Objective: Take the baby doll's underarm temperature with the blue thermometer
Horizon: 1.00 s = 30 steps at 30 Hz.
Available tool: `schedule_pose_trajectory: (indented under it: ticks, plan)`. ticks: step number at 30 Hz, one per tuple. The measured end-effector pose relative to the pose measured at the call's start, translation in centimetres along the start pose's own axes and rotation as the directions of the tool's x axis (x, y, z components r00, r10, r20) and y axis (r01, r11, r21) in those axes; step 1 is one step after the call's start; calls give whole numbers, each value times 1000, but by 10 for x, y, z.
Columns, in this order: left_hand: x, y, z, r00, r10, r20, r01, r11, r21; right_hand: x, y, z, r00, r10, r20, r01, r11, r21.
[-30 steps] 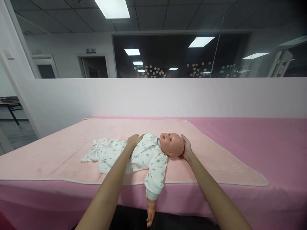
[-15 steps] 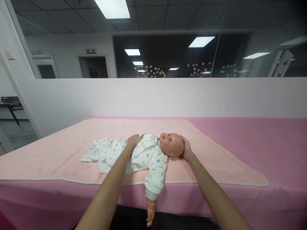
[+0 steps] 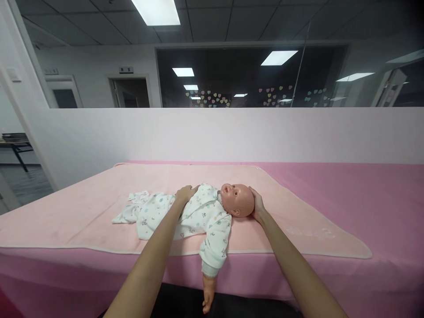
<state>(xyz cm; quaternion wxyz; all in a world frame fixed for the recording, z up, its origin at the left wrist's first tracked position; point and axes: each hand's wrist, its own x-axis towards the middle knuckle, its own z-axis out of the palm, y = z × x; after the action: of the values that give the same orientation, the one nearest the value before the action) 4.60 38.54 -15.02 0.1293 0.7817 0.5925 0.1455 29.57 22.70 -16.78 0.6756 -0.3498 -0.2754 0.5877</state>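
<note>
A baby doll (image 3: 236,199) in a white printed romper lies on its back on a light pink blanket (image 3: 99,216), head to the right. One doll arm (image 3: 209,293) hangs over the near table edge. My left hand (image 3: 186,193) rests on the doll's chest, fingers curled over the cloth. My right hand (image 3: 257,206) cups the back of the doll's bald head from the right.
The blanket covers a table with a darker pink cloth (image 3: 380,198). A white partition wall (image 3: 212,132) runs behind it, with dark glass windows above. A doorway and a dark table (image 3: 13,148) are at the far left.
</note>
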Motion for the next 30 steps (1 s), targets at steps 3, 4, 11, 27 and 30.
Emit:
schedule_pose_trajectory:
  ticks: [3, 4, 11, 27, 30]
  plan:
    - [-1, 0, -1, 1000, 1, 1, -1, 1000, 5, -5, 0, 5, 997, 30, 66, -33, 999, 37]
    - [-1, 1, -1, 1000, 2, 2, -2, 1000, 6, -4, 0, 3, 997, 29, 70, -32, 999, 40]
    - [-3, 2, -2, 1000, 6, 3, -6, 1000, 6, 19, 1, -28, 908, -177, -380, 212, 976, 51]
    - [-2, 2, -1, 1000, 2, -3, -2, 1000, -2, 1, -2, -1, 999, -2, -45, 3, 1000, 23]
    - [-1, 1, 0, 1000, -8, -4, 8, 1000, -4, 10, -2, -14, 979, -99, -180, 105, 994, 24]
